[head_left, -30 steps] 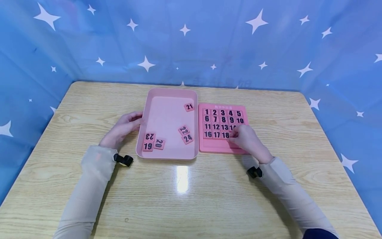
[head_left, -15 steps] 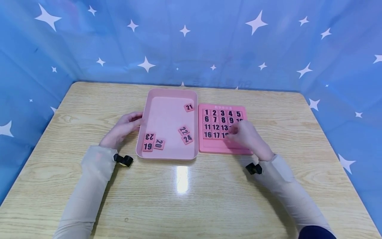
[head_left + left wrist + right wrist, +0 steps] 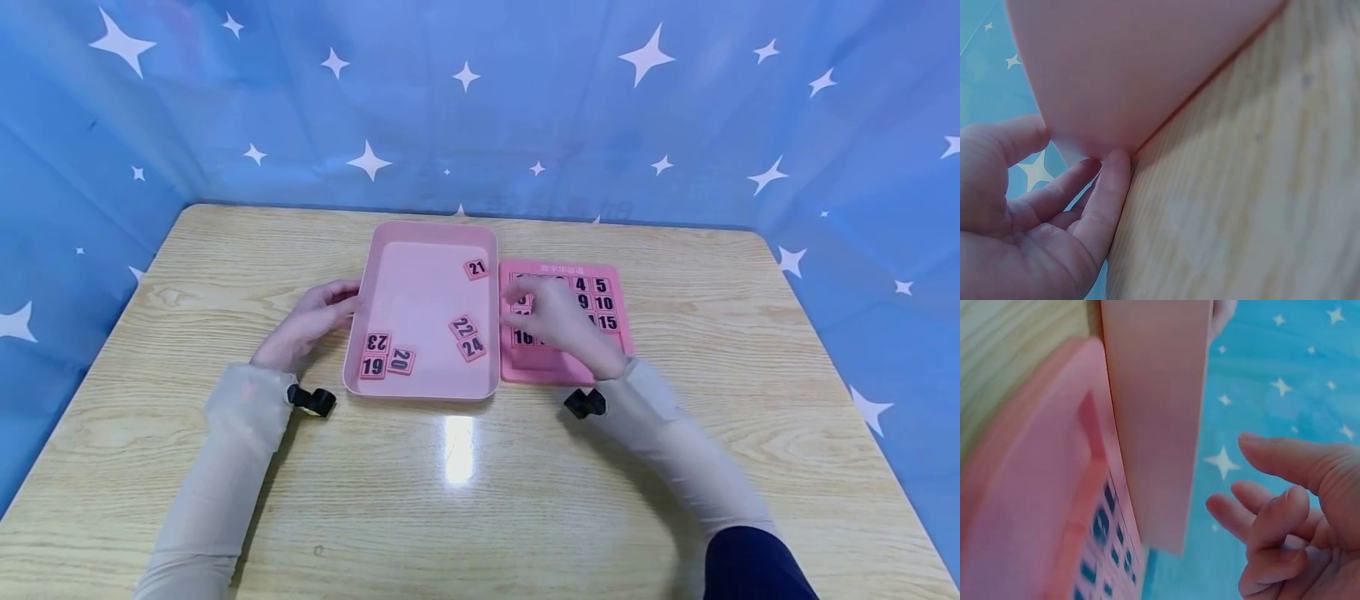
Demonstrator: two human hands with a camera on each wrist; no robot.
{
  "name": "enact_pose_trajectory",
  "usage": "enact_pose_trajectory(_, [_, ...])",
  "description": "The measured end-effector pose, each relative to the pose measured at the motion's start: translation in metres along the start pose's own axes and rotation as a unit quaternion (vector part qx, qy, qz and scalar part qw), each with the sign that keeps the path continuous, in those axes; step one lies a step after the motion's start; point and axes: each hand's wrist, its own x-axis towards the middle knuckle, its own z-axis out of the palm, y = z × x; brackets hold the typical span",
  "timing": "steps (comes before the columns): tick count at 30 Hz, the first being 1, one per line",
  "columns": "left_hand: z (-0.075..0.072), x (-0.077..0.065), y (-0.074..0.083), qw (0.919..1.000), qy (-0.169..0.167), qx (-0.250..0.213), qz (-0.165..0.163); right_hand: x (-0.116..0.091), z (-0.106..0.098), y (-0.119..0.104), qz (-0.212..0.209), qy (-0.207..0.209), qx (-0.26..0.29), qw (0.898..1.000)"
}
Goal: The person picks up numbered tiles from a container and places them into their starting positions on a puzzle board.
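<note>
In the head view, my left hand (image 3: 306, 323) rests its fingertips against the outer left wall of a pink tray (image 3: 420, 392). The left wrist view shows the thumb at the wall's upper edge and the fingers (image 3: 1113, 178) low on it. My right hand (image 3: 555, 318) is over a pink number puzzle board (image 3: 536, 375) in rows, hiding several numbers. Its thumb and fingers are apart with nothing between them in the right wrist view, near the tray's right wall (image 3: 1157, 419). Tiles 22 (image 3: 462, 327) and 24 (image 3: 472, 348) lie near that wall inside.
Also inside the tray are tile 21 (image 3: 476, 268) at the upper right, and tiles 23 (image 3: 377, 343), 19 (image 3: 372, 367) and 20 (image 3: 401, 361) at the lower left. A blue starry curtain (image 3: 420, 100) stands behind the wooden table (image 3: 375, 500).
My right hand has lifted from the lower right of the board and moved left toward the tray, its fingers spreading; number 15 now shows. The left hand has stayed put.
</note>
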Motion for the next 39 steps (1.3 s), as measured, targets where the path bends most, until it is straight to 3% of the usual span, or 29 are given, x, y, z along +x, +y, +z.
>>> enact_pose_trajectory(11, [0.001,0.0,0.001,1.0,0.001,-0.008,-0.001,0.018,0.025,-0.011,-0.024,-0.029,0.039,0.999])
enact_pose_trajectory(17, [0.001,0.001,0.0,1.0,0.0,-0.001,0.004,0.021,0.03,-0.019,-0.015,-0.033,0.04,0.999])
enact_pose_trajectory(31, [-0.002,-0.001,-0.001,0.9999,0.002,0.01,-0.003,0.027,0.051,-0.058,-0.083,-0.049,0.047,0.994])
enact_pose_trajectory(39, [0.0,0.001,0.0,0.9999,0.002,0.012,-0.002,0.026,0.07,-0.078,-0.085,-0.086,0.048,0.992])
